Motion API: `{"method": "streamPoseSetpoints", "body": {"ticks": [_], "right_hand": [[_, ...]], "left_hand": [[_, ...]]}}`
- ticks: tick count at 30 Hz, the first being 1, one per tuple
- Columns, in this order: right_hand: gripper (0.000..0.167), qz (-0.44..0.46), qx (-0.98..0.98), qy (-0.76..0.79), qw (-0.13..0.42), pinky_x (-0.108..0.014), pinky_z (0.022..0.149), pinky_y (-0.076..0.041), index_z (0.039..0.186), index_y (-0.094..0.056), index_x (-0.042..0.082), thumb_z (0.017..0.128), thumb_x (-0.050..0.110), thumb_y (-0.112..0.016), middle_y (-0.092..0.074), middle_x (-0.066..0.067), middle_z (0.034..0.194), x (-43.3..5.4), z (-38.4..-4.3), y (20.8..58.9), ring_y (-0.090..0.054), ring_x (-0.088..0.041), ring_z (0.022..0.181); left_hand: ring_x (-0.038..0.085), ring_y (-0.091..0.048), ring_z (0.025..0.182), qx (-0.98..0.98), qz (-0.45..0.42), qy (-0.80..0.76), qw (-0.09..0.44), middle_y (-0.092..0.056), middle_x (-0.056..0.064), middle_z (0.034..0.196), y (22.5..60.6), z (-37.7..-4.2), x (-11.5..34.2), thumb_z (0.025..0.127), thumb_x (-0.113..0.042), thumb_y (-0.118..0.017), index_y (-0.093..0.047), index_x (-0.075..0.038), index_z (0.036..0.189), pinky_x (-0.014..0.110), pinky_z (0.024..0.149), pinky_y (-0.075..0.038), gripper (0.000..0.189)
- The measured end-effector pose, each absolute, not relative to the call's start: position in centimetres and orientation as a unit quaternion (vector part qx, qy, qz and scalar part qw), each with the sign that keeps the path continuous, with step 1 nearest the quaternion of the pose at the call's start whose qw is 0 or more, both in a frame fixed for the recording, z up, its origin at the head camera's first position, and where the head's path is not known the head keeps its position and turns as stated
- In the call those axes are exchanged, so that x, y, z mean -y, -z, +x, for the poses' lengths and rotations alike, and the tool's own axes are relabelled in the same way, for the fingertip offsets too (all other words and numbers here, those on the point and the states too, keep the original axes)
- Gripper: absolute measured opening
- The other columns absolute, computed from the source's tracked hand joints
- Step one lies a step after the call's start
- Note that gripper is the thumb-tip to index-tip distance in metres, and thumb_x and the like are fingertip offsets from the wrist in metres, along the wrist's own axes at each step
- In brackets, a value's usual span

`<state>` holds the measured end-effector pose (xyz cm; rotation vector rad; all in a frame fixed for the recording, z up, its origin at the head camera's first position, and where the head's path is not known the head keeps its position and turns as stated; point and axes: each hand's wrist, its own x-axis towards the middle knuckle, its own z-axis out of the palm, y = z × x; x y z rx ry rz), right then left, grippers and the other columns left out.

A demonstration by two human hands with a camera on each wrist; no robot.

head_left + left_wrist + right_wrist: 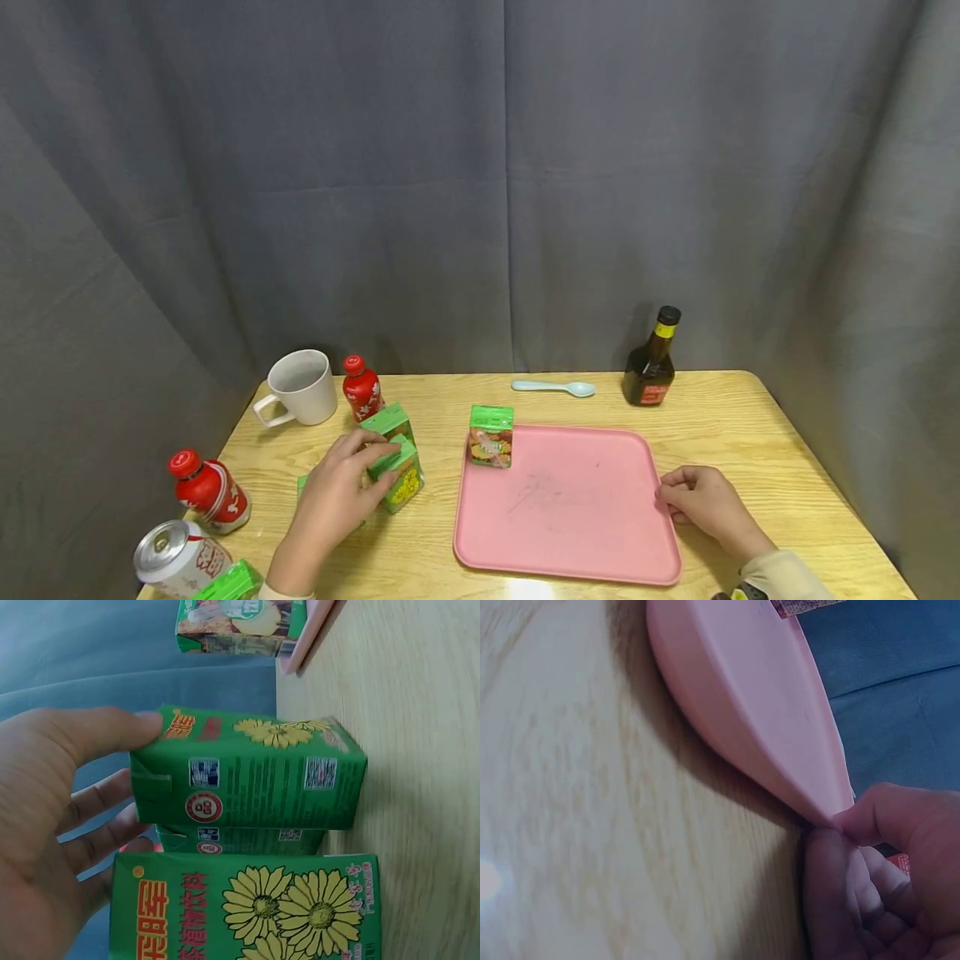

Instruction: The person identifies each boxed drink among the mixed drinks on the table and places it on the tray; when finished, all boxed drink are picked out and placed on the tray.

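My left hand is at a green drink carton with yellow flowers printed on it. In the left wrist view, the thumb presses one upper edge of this carton and the fingers curl behind its top. A second green carton stands right behind it, and another flowered carton shows close to the palm. On the right, my right hand pinches the rim of a pink tray between thumb and forefinger. At the tray's far left corner stands a green-topped carton with a fruit picture.
To the left are a white mug, a small red bottle, a larger red bottle, a white can and a green carton top. Behind the tray lie a pale blue spoon and a dark sauce bottle.
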<state>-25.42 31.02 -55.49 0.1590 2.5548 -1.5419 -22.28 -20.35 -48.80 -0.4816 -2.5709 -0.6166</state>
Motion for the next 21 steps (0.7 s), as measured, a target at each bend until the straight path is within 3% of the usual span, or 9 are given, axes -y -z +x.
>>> {"method": "streamPoseSetpoints", "body": {"ticks": [5, 13, 21], "right_hand": [[0.024, 0.061, -0.854, 0.511, 0.075, -0.033, 0.062, -0.059, 0.102, -0.065, -0.011, 0.092, 0.009, -0.072, -0.068, -0.009, 0.08, -30.9, -25.5, 55.7, -0.069, -0.022, 0.071], [0.023, 0.061, -0.857, 0.507, 0.072, -0.032, 0.062, -0.059, 0.102, -0.066, -0.01, 0.09, 0.009, -0.072, -0.068, -0.008, 0.08, -31.0, -25.5, 55.5, -0.069, -0.022, 0.071], [0.023, 0.054, -0.852, 0.515, 0.076, -0.033, 0.063, -0.059, 0.103, -0.064, -0.011, 0.09, 0.008, -0.071, -0.068, -0.009, 0.081, -30.9, -25.4, 55.5, -0.069, -0.022, 0.072]], "left_hand": [[0.015, -0.057, 0.096, 0.931, -0.177, 0.214, 0.239, -0.061, -0.003, 0.113, 49.0, -21.9, 19.9, 0.077, -0.02, -0.091, -0.078, -0.019, 0.111, 0.037, 0.069, -0.053, 0.036], [0.034, -0.054, 0.121, 0.917, -0.145, 0.301, 0.217, -0.058, 0.016, 0.13, 48.7, -21.5, 18.0, 0.082, -0.015, -0.087, -0.073, -0.007, 0.12, 0.052, 0.096, -0.048, 0.041], [0.039, -0.064, 0.103, 0.942, -0.105, 0.266, 0.179, -0.053, 0.017, 0.128, 48.8, -21.6, 18.0, 0.08, -0.01, -0.086, -0.071, -0.011, 0.118, 0.054, 0.083, -0.054, 0.041]]}}
